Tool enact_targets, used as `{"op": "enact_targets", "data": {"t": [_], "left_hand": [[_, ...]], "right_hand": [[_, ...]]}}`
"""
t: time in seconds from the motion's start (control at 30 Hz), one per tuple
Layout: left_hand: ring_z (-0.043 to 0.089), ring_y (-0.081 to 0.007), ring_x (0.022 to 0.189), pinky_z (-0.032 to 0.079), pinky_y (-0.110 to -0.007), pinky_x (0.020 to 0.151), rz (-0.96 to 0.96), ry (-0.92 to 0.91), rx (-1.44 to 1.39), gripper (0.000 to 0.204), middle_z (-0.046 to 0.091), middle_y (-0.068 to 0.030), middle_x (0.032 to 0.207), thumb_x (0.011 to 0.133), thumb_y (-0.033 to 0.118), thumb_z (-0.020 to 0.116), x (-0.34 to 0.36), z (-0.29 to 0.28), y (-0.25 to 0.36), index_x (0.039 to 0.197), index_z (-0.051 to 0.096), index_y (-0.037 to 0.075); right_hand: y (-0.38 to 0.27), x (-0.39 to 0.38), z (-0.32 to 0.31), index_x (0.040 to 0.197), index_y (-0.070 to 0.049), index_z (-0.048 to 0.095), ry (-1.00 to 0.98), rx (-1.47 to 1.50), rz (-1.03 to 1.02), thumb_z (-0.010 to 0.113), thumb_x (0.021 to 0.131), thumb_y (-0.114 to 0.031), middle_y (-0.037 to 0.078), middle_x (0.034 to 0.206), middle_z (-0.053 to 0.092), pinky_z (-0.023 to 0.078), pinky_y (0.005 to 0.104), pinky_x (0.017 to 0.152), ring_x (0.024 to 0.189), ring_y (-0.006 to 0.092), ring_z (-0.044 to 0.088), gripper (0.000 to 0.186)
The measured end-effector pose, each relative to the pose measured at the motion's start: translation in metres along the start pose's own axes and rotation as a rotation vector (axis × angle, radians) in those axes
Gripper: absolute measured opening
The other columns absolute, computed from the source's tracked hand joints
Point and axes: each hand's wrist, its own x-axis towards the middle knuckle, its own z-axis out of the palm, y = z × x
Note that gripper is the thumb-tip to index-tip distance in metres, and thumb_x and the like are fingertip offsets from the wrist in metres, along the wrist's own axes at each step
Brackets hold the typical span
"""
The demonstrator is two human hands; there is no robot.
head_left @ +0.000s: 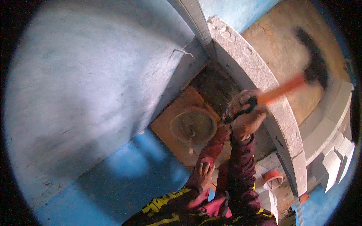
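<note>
My right hand (243, 116) is wrapped round the black grip of a hammer (283, 89) with an orange shaft. Its dark head, blurred by motion, is raised up to the right, above the curving run of pale blocks. The head has a long narrow end and looks like a mason's or pick hammer. Flat on my maroon trouser leg, with fingers spread, rests my left hand (203, 175), holding nothing. In front of my legs lies a round grey bowl-like recess (193, 126) in a square of orange-brown tile (166, 122).
A low wall of pale blocks (260, 69) bounds the right side of this corner. Blue-white plaster walls (86, 83) rise at the left. Beyond the blocks is a brown floor (283, 41). More blocks (332, 165) and an orange bucket (272, 179) are at the lower right.
</note>
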Motion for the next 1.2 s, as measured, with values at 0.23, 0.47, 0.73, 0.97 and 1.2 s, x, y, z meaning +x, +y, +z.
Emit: {"op": "enact_targets", "data": {"t": [0.23, 0.47, 0.73, 0.97, 1.2], "left_hand": [[0.015, -0.0499, 0.146, 0.017, -0.068, 0.115, 0.015, 0.071, -0.119, 0.074, 0.029, -0.0127, 0.159, 0.084, 0.012, 0.063, -0.001, 0.013, -0.003, 0.153, 0.037, 0.024], [0.013, -0.0507, 0.147, 0.016, -0.067, 0.116, -0.022, 0.043, -0.039, 0.078, 0.027, -0.0145, 0.160, 0.081, 0.011, 0.064, 0.000, 0.014, -0.004, 0.153, 0.037, 0.022], [0.015, -0.0502, 0.147, 0.019, -0.062, 0.119, -0.046, -0.008, 0.053, 0.075, 0.030, -0.0161, 0.159, 0.078, 0.011, 0.065, -0.005, -0.003, 0.015, 0.150, 0.043, 0.017], [0.010, -0.0540, 0.146, 0.016, -0.066, 0.117, 0.010, -0.099, 0.029, 0.074, 0.020, -0.0139, 0.163, 0.085, 0.011, 0.059, 0.004, 0.019, 0.000, 0.154, 0.035, 0.019], [0.020, -0.0514, 0.145, 0.027, -0.064, 0.114, -0.052, 0.070, 0.070, 0.078, 0.032, -0.0112, 0.159, 0.078, 0.014, 0.066, -0.001, 0.015, 0.011, 0.151, 0.040, 0.025]], "right_hand": [[0.005, 0.004, 0.014, 0.072, -0.010, 0.052, 0.217, -0.494, 0.518, 0.037, 0.103, -0.059, 0.000, 0.058, 0.049, 0.037, 0.0268, 0.041, 0.045, 0.0121, 0.044, 0.060], [-0.017, 0.011, 0.022, 0.071, -0.009, 0.047, 0.194, -0.106, 0.015, 0.042, 0.098, -0.066, 0.002, 0.060, 0.051, 0.036, 0.0289, 0.042, 0.047, 0.0133, 0.045, 0.064], [-0.014, 0.015, 0.015, 0.075, -0.007, 0.052, 0.359, -0.477, 0.582, 0.040, 0.103, -0.057, -0.001, 0.062, 0.049, 0.035, 0.0280, 0.043, 0.048, 0.0099, 0.043, 0.058], [-0.018, 0.017, 0.013, 0.079, -0.006, 0.053, 0.149, -0.915, 0.257, 0.043, 0.105, -0.049, 0.001, 0.063, 0.049, 0.038, 0.0282, 0.045, 0.054, 0.0113, 0.046, 0.052], [-0.042, 0.020, 0.028, 0.078, -0.004, 0.055, 0.313, -0.382, 0.357, 0.044, 0.106, -0.048, 0.000, 0.063, 0.048, 0.035, 0.0311, 0.051, 0.060, 0.0097, 0.041, 0.053]]}}
